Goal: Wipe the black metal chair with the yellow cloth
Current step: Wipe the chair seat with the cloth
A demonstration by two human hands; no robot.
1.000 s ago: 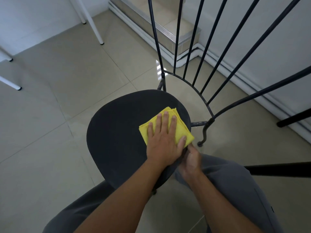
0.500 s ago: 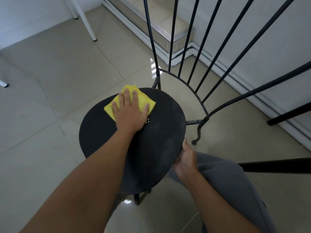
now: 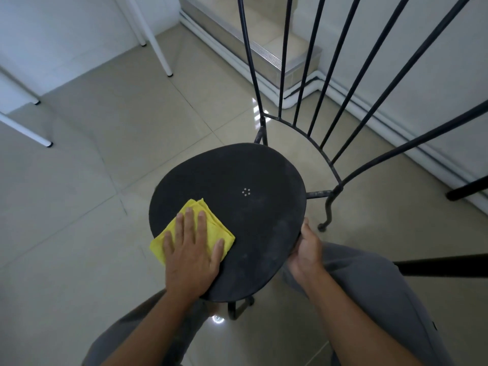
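Black metal chair [image 3: 237,186] on a tiled floor [image 3: 92,207], seen from above, with its backrest rods [image 3: 311,62] fanning up at the far right. Yellow cloth [image 3: 217,229], folded, lies on the near-left part of the seat, one corner overhanging the rim. Left hand [image 3: 190,257] presses flat on the cloth, its grip apart, fingers straight and spread. Right hand [image 3: 306,249] holds the seat's near-right rim, its grip clamped there, thumb on top, fingers hidden beneath.
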